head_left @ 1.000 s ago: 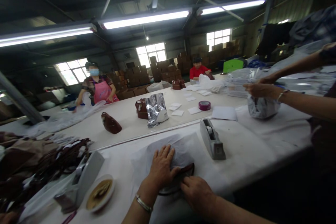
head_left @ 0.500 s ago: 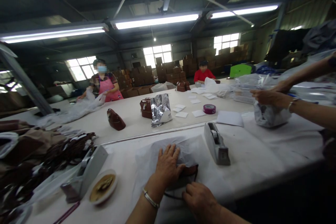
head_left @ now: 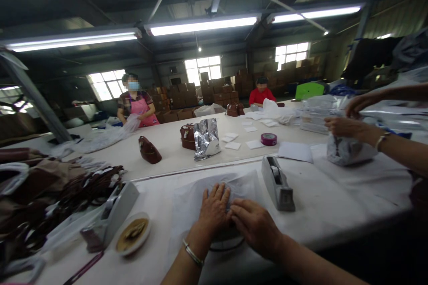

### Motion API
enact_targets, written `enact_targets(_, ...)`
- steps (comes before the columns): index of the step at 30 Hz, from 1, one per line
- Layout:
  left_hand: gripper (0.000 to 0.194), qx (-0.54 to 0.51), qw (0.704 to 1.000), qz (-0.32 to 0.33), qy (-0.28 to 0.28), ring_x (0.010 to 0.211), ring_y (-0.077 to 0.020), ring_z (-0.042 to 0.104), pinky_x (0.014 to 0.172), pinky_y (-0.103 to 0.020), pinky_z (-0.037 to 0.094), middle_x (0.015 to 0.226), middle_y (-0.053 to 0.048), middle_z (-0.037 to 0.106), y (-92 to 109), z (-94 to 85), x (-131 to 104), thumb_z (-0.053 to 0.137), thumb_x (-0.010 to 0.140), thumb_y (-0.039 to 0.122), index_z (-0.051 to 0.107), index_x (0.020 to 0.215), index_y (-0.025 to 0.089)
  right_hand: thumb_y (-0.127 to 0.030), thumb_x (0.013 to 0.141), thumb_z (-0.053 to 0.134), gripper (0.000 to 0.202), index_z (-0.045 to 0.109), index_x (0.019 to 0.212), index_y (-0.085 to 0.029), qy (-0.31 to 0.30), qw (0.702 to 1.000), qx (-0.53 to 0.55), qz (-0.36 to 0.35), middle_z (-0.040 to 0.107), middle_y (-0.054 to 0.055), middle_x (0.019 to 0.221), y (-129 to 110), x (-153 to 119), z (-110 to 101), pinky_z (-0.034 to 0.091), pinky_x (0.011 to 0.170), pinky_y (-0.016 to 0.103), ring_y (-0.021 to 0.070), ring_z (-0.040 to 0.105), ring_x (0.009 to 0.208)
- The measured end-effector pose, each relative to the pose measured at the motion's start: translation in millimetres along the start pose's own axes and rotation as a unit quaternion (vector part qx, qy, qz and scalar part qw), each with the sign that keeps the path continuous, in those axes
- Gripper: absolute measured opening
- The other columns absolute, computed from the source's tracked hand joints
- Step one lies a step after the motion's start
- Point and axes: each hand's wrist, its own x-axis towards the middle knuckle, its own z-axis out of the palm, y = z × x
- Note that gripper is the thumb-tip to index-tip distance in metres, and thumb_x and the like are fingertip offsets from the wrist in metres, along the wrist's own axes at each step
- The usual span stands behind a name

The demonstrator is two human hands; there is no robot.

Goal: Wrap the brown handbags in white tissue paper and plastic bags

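My left hand (head_left: 214,209) lies flat with fingers spread on a thin white sheet (head_left: 190,196), pressing it over a bag-like item that is mostly hidden. Close against the left thumb, my right hand (head_left: 256,225) has its fingers bent and pressed together at the sheet's near edge. What those fingers hold is covered from view. A dark thin strap (head_left: 227,248) loops out below both hands, on the near side of the item.
Grey tape dispensers stand right (head_left: 278,185) and left (head_left: 109,216) of the sheet, with a dish (head_left: 133,234) by the left one. Brown bags (head_left: 149,150), a silver pouch (head_left: 206,139) and purple tape (head_left: 269,139) lie beyond. A co-worker's hands (head_left: 347,124) handle a wrapped item at right.
My right hand has moved up from the strap to beside my left thumb. The brown part seen below the sheet is now hidden. My left hand stays in place.
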Motion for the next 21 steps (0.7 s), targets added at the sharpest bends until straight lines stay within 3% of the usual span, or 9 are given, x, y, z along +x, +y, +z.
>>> enact_targets(2,0.072,-0.014,1.0,0.001,0.006,0.152,-0.0333,0.02,0.121,-0.067,0.013,0.164,-0.007,0.027,1.3,-0.9,-1.7,0.045,0.09,0.06,0.031,0.153,0.028,-0.028,0.098,0.045,0.032,0.063,0.123,-0.02,0.019,0.999,0.006,0.025,0.067,0.012,0.127,13.0,23.2,3.9,0.049,0.104,0.041,0.0241,0.061,0.118)
enact_targets(5,0.074,-0.037,0.999,0.002,0.021,0.152,-0.034,0.02,0.121,-0.067,0.013,0.164,-0.008,0.028,2.6,-7.1,-6.7,0.049,0.088,0.061,0.032,0.153,0.028,-0.034,0.1,0.041,0.041,0.06,0.131,-0.016,0.01,0.998,0.018,0.056,0.063,0.015,0.134,36.0,46.6,30.1,0.047,0.108,0.045,0.026,0.058,0.126)
enact_targets(8,0.085,-0.065,0.998,0.012,0.013,0.152,-0.0351,0.02,0.121,-0.066,0.014,0.164,-0.01,0.026,-3.6,-15.9,-13.6,0.059,0.082,0.059,0.028,0.154,0.026,-0.035,0.1,0.038,0.047,0.056,0.137,-0.012,-0.028,0.995,-0.001,0.09,0.06,0.017,0.139,55.1,49.9,62.2,0.045,0.11,0.051,0.0287,0.054,0.131)
enact_targets(11,0.087,-0.098,0.995,0.013,0.01,0.152,-0.0327,0.023,0.122,-0.062,0.019,0.164,-0.013,0.024,-20.6,-18.7,-18.6,0.059,0.083,0.057,0.026,0.155,0.021,-0.036,0.099,0.04,0.049,0.052,0.141,-0.014,-0.07,0.991,-0.038,0.11,0.054,0.016,0.146,63.3,39.3,80.1,0.039,0.113,0.058,0.0323,0.046,0.138)
enact_targets(15,0.063,-0.139,0.987,-0.052,0.063,0.151,-0.0308,0.025,0.122,-0.061,0.022,0.162,-0.014,0.029,-53.3,-6.2,-16.4,0.035,0.097,0.053,0.037,0.151,0.019,-0.038,0.097,0.043,0.054,0.046,0.146,-0.014,-0.122,0.979,-0.076,0.141,0.041,0.015,0.156,56.6,30.8,79.0,0.031,0.116,0.06,0.035,0.035,0.145)
enact_targets(21,0.07,-0.184,0.973,-0.1,0.1,0.152,-0.0287,0.022,0.125,-0.049,0.023,0.163,-0.018,0.023,-90.6,15.2,-12.6,0.022,0.099,0.054,0.037,0.15,0.009,-0.042,0.097,0.04,0.057,0.041,0.15,-0.021,-0.177,0.959,-0.109,0.192,0.033,0.008,0.161,43.2,38.0,70.2,0.026,0.118,0.057,0.0331,0.026,0.149)
